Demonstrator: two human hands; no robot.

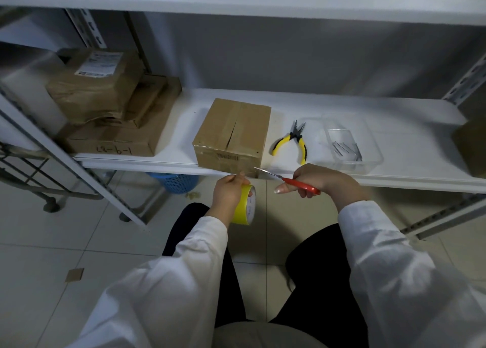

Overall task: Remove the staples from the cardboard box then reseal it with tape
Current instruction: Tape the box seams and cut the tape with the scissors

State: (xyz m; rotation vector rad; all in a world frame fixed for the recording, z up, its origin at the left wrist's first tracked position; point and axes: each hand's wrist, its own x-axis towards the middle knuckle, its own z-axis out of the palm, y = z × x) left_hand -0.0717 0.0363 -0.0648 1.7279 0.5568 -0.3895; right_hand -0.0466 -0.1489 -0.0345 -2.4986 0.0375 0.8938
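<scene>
Box [232,134] at shelf [407,137] edge. My left hand [228,192] grip wraps tape roll [246,208] below box front, likely tensioning strip. My right hand [318,179] grip pinches scissors [286,180], tip toward box corner, for cut. Pliers [292,143], tray [378,160] of staples [347,150] right of box: probably done with.

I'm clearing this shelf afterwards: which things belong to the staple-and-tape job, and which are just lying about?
Job: cardboard box, tape roll in left hand, scissors in right hand, pliers, clear tray holding staples.
Lying about: stacked parcels, blue basket, cardboard scrap on floor.
</scene>
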